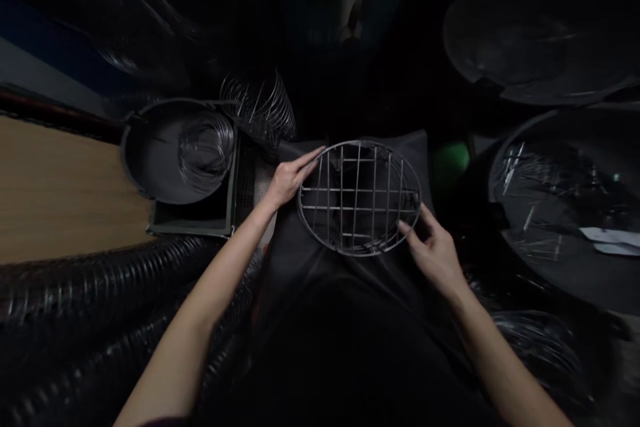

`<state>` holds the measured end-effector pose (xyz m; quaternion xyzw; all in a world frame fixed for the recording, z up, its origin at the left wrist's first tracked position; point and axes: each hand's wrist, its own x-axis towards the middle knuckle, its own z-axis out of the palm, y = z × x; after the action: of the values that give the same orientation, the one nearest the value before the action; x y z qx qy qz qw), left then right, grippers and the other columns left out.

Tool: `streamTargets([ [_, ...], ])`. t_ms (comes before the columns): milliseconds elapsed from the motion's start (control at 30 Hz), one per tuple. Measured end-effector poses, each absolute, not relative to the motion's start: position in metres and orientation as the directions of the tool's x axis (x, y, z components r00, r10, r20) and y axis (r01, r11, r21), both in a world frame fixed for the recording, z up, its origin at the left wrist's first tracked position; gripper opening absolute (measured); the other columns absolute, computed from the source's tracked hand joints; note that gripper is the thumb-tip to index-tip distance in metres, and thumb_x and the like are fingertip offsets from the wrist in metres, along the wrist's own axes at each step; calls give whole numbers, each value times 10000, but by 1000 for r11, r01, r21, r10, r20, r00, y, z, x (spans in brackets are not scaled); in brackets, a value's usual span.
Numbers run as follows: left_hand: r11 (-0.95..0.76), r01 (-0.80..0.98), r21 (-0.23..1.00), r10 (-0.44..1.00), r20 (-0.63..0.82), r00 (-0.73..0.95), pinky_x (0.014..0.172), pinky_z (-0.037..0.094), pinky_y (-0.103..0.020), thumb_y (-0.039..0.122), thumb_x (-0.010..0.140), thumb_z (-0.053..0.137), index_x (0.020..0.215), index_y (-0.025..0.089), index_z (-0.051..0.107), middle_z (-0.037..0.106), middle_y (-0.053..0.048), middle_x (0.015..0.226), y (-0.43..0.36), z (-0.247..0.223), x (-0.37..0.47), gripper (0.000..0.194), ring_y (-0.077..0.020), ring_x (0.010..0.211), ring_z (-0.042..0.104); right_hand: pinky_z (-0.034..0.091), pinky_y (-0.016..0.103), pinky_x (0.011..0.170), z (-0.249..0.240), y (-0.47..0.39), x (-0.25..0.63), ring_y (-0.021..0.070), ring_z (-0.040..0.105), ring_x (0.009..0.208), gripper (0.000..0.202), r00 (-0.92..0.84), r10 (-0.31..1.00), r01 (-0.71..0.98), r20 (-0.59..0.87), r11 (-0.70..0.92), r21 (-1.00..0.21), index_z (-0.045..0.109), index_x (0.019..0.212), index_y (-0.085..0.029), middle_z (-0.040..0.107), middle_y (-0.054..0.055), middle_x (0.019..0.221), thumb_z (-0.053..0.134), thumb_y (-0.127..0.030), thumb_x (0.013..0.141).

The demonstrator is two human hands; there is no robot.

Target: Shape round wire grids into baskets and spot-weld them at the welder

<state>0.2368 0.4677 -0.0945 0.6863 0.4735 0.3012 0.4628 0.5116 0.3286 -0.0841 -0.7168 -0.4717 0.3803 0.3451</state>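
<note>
A round wire rack with a crossed-bar grid is in the middle of the view, above the dark cloth over my lap. My left hand holds its upper left rim, with the fingers stretched along the ring. On the lower right, my right hand grips the rim between thumb and fingers. Curved wires show through the grid along the rack's right side; whether they are a second ring I cannot tell.
Left stands a dark basin with a coil of wire rings, above a crate. Long stacks of wire rings lie below. Another ring bundle is behind. On the right, a large basin holds short metal rods.
</note>
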Motion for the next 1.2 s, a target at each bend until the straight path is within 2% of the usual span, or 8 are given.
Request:
streamTargets([
  [133, -88, 269, 959, 922, -24, 387, 1122, 348, -336, 533, 883, 507, 1275, 180, 589, 587, -46, 1324, 469, -102, 239, 534, -226, 1268, 514, 428, 488, 1019, -88, 322, 498, 290, 585, 1115, 632, 389, 909, 333, -150, -290, -897, 598, 1263, -147, 616, 124, 1222, 669, -505, 747],
  [233, -78, 231, 970, 912, -24, 410, 1124, 338, -338, 527, 884, 513, 1280, 211, 585, 586, -32, 1327, 465, -103, 238, 511, -224, 1279, 503, 432, 485, 1011, -83, 304, 496, 295, 594, 1099, 581, 406, 908, 467, -100, -300, -832, 620, 1222, -125, 628, 148, 1190, 609, -525, 800],
  [433, -121, 177, 977, 893, 29, 449, 1135, 313, -394, 490, 881, 542, 1270, 236, 587, 586, -15, 1330, 460, -104, 233, 467, -237, 1298, 481, 306, 596, 1051, -70, 281, 506, 394, 360, 1304, 1043, 38, 974, 757, -225, -175, -630, 260, 1488, -79, 420, 228, 1397, 615, -667, 702],
  [533, -131, 196, 972, 886, 26, 463, 1138, 305, -411, 473, 887, 539, 1276, 249, 579, 595, 0, 1320, 460, -104, 233, 450, -241, 1296, 482, 281, 638, 1034, -70, 283, 498, 436, 308, 1304, 1225, 72, 966, 776, -249, -211, -595, 178, 1497, -80, 342, 251, 1426, 702, -699, 579],
  [700, -123, 202, 972, 902, 24, 432, 1172, 231, -447, 434, 935, 462, 1306, 258, 542, 561, 30, 1355, 457, -109, 233, 419, -243, 1355, 405, 229, 666, 1044, -89, 286, 473, 469, 218, 1325, 1298, 207, 948, 744, -242, -313, -591, 45, 1491, -48, 229, 280, 1441, 650, -766, 594],
  [867, -149, 272, 951, 901, 17, 433, 1159, 272, -417, 536, 903, 466, 1303, 191, 546, 553, -34, 1365, 458, -87, 228, 534, -250, 1328, 441, 223, 670, 1054, -95, 285, 464, 489, 266, 1300, 1354, 223, 942, 696, -250, -334, -636, 59, 1488, -1, 293, 312, 1396, 688, -758, 558],
  [1067, 91, 323, 942, 924, -200, 326, 1113, 320, -483, 614, 862, 466, 1434, 253, 361, 508, -17, 1406, 484, -54, 206, 684, -270, 1280, 475, 390, 452, 1053, -75, 301, 529, 275, 459, 1258, 871, 120, 990, 517, -80, -131, -846, 202, 1507, -212, 456, 134, 1378, 591, -571, 816],
  [1200, 71, 587, 806, 714, -452, 535, 1094, 346, -483, 606, 696, 666, 1396, 334, 396, 462, 34, 1448, 535, -50, 222, 797, -284, 1346, 410, 440, 351, 991, -75, 329, 645, 206, 561, 1140, 531, 491, 869, 644, -55, -405, -649, 423, 1395, -151, 587, 108, 1256, 465, -387, 921],
])
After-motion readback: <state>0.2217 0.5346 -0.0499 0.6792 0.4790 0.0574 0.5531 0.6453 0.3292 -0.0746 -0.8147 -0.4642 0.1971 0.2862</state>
